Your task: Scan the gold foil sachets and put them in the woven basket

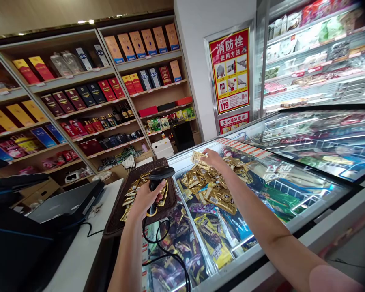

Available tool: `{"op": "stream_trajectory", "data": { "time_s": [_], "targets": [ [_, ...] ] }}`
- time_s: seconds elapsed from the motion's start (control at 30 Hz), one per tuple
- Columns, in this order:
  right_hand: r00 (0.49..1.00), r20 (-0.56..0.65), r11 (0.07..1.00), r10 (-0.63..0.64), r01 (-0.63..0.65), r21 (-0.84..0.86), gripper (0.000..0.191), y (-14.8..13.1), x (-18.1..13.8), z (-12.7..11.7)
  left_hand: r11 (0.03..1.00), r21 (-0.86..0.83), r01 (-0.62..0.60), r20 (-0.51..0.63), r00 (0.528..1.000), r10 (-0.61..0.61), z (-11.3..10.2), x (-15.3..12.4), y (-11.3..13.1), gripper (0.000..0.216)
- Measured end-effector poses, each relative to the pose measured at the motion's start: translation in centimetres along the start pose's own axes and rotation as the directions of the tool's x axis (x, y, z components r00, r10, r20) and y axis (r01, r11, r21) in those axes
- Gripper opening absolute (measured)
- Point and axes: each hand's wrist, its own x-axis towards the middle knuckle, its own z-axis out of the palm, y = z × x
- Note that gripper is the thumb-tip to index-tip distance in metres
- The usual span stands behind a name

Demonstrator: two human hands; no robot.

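My left hand is closed round the handle of a black corded barcode scanner, whose head points away from me over a dark wicker tray that holds several gold packets. My right hand reaches out over the chest freezer and pinches a small gold packet above a heap of the same gold packets lying on the freezer's glass lid. The scanner's cable loops down towards me.
A white counter at the left carries a black till screen and a flat black device. Shelves of boxed bottles fill the back wall. An upright fridge and a red fire notice stand behind the freezer.
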Motion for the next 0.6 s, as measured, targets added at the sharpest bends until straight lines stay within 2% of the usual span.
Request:
{"op": "stream_trajectory", "data": {
  "time_s": [0.13, 0.33, 0.5, 0.6],
  "targets": [
    [0.997, 0.016, 0.982, 0.072, -0.068, -0.179, 0.029, 1.7, 1.1, 0.8, 1.0, -0.004, 0.026, -0.007, 1.0, -0.026, -0.4, -0.3, 0.6, 0.054],
    [0.993, 0.044, 0.945, 0.113, -0.094, -0.313, 0.035, 2.5, 0.7, 2.9, 0.998, 0.036, 0.058, -0.07, 0.996, -0.055, -2.5, -0.6, 0.7, 0.057],
    [0.998, -0.024, 0.911, 0.061, -0.066, -0.407, 0.037, 1.9, -0.4, 3.8, 0.997, 0.002, 0.078, -0.11, 0.991, -0.077, -5.5, -0.8, -0.3, 0.061],
    [0.996, -0.084, 0.899, -0.038, -0.002, -0.438, 0.035, 0.4, -1.2, 4.5, 0.994, 0.002, 0.111, -0.161, 0.981, -0.109, -7.5, -1.1, -1.1, 0.065]
  ]
}}
